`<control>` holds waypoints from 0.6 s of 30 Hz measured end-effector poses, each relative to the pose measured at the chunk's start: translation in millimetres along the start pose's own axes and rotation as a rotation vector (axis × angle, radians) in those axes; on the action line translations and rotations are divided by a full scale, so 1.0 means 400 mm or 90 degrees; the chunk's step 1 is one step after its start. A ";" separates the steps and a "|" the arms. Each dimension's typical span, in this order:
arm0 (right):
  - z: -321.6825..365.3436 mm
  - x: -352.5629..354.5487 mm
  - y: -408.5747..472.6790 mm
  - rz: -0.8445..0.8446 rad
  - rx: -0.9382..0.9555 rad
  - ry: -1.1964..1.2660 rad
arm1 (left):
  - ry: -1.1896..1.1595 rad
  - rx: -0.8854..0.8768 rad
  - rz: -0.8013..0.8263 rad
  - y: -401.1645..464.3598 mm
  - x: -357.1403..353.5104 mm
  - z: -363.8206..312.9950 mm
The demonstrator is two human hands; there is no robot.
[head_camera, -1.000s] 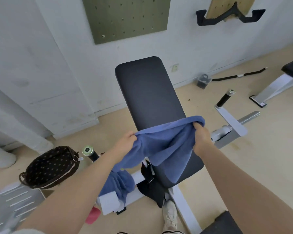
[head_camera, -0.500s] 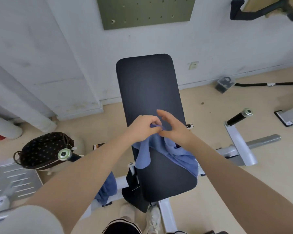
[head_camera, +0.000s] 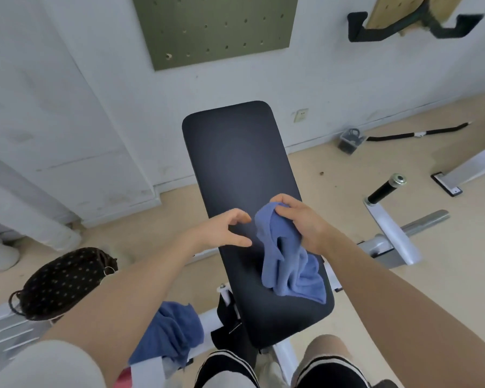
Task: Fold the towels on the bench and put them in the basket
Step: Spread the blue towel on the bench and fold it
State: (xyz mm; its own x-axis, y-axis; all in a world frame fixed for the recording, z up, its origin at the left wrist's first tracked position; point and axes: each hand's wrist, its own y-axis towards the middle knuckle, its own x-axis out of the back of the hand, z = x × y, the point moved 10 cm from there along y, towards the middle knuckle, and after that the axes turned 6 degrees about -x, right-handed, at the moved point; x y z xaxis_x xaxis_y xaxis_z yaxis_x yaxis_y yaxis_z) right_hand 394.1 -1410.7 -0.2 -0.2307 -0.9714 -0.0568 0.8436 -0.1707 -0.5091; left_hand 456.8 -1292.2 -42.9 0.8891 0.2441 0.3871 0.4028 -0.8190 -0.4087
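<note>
Right hand [head_camera: 300,222] grips one bunched end of the blue towel [head_camera: 287,259], fingers and thumb curled around the cloth at centre frame. Left hand [head_camera: 224,229] holds nothing; its fingers are spread in a loose curve, thumb below, just left of the towel and apart from it. Half a second ago both hands pinched the towel together at one point; the left hand has since released it and the two hands have separated. One second ago the towel was stretched between both hands.

From the right hand the towel hangs down and trails in folds onto the lower right part of the black bench pad [head_camera: 235,163], reaching near the pad's right edge. The pad runs from lower centre toward the wall at upper centre.

A second blue towel [head_camera: 174,331] lies crumpled over the white bench frame at lower left of centre, beneath the left forearm. The dark dotted basket [head_camera: 59,281] stands on the floor at left, well apart from the held towel.

A green pegboard [head_camera: 216,26] is on the wall at top centre.
</note>
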 end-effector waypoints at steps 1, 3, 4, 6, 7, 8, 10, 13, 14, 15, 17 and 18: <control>-0.009 -0.003 -0.005 0.009 -0.022 0.054 | -0.059 0.003 0.004 -0.001 -0.012 0.009; -0.014 -0.022 -0.023 0.062 -0.069 0.147 | -0.153 -0.006 0.022 -0.004 -0.030 -0.001; -0.007 -0.032 -0.028 0.088 -0.083 0.190 | -0.185 -0.012 0.032 -0.005 -0.030 -0.015; 0.024 -0.032 -0.025 0.105 -0.071 0.279 | -0.211 -0.033 0.055 -0.014 -0.025 -0.047; 0.048 -0.028 -0.019 0.101 -0.049 0.324 | -0.208 -0.030 0.052 -0.021 -0.018 -0.057; 0.072 -0.018 -0.008 0.088 -0.022 0.356 | -0.203 -0.026 0.036 -0.026 -0.008 -0.058; 0.102 0.039 0.029 -0.005 0.031 0.303 | -0.179 -0.020 -0.021 -0.022 0.027 -0.036; 0.111 0.122 0.082 -0.147 0.042 0.008 | -0.147 -0.005 -0.081 -0.002 0.080 0.006; 0.106 0.137 0.103 -0.160 0.027 -0.076 | -0.137 0.008 -0.085 0.010 0.089 0.018; 0.096 0.150 0.124 -0.167 0.006 -0.135 | -0.128 0.018 -0.088 0.024 0.093 0.026; 0.082 0.165 0.168 -0.148 -0.027 -0.192 | -0.141 0.034 -0.093 0.060 0.089 0.032; 0.079 0.167 0.191 -0.117 -0.030 -0.209 | -0.154 0.051 -0.096 0.081 0.083 0.039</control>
State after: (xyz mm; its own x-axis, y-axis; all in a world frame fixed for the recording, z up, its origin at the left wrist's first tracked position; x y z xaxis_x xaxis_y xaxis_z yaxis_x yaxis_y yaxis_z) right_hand 458.4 -1494.1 -15.7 -0.2018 -0.9278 0.3138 0.7775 -0.3466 -0.5247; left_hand 502.9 -1302.5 -56.1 0.8399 0.4847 0.2441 0.5418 -0.7226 -0.4292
